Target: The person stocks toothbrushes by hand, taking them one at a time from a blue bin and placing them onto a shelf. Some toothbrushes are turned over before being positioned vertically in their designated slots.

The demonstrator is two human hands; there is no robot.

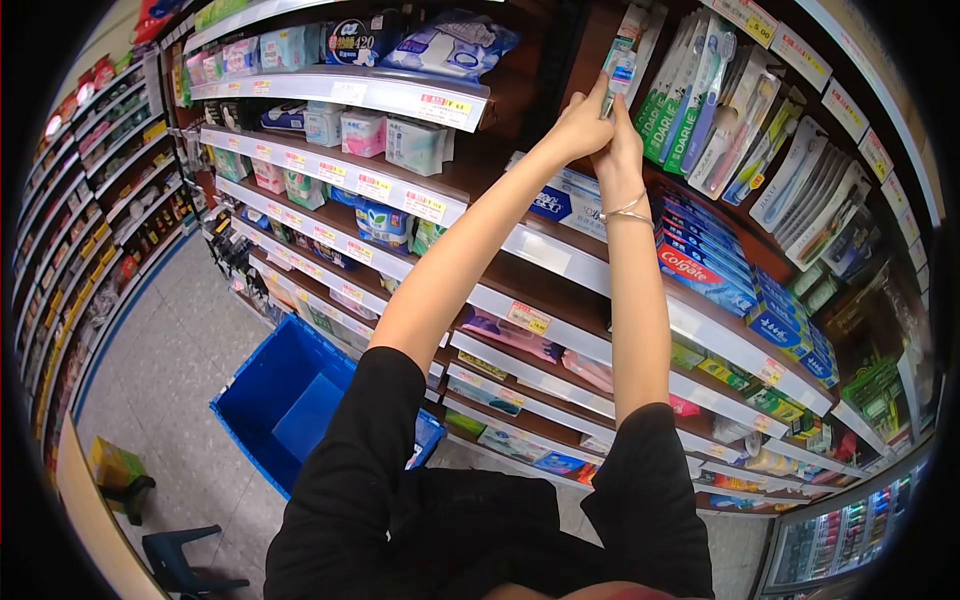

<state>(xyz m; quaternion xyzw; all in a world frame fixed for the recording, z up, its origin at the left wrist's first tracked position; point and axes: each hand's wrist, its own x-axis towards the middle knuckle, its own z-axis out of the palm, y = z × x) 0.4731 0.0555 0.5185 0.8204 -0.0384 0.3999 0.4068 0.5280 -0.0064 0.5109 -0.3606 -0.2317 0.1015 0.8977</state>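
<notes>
My left hand [581, 124] and my right hand [621, 142] are raised together at the upper shelf, close against each other. Their fingers close around the lower part of a slim toothbrush pack [621, 72] with a blue and white label. It points upward at the left end of the row of hanging brushes. Part of the pack is covered by my fingers. Just right of it hang green-and-white Darlie toothbrush packs [678, 100]. A thin bracelet [627, 210] circles my right wrist.
Below the hanging brushes lie Colgate toothpaste boxes [695, 262]. Packs of sanitary pads [415, 145] fill shelves to the left. A blue crate [262, 385] stands on the floor by the lower shelves, and a dark green stool [185, 560] sits at lower left.
</notes>
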